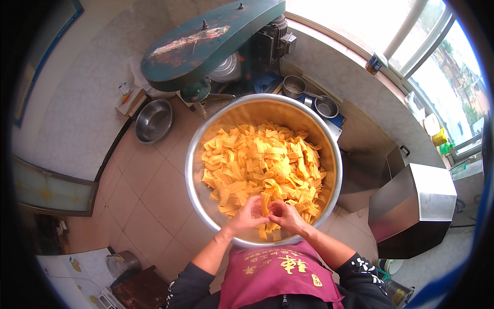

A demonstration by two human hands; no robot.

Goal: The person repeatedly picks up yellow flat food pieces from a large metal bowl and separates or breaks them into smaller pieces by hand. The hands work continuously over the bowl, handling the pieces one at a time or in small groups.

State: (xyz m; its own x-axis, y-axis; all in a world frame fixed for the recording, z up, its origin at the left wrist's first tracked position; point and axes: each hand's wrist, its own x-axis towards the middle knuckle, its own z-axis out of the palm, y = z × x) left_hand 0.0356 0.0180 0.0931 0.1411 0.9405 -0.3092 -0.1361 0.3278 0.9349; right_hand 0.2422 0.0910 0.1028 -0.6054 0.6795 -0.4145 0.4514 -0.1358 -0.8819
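Observation:
A large round metal basin [192, 170] sits right in front of me, against my maroon apron [270, 270]. Flat yellow-orange strips of food, perhaps a dough or bean product [262, 158], are heaped in it. Over the near part of the heap, my left hand [249, 216] and my right hand [283, 216] are close together, thumbs and fingertips nearly meeting. One strip [265, 204] stands between them, its upper part by my left fingers. My right fingertips are curled near its lower end. Which fingers pinch it is hard to tell.
Beyond the basin stands a green belt-guarded machine [193, 46] with a motor [276, 36]. Two small metal pots [294, 85] [327, 106] are at its right. An empty-looking metal bowl [154, 121] lies left. A stainless steel cabinet [413, 212] is at right, a patterned table [77, 278] lower left.

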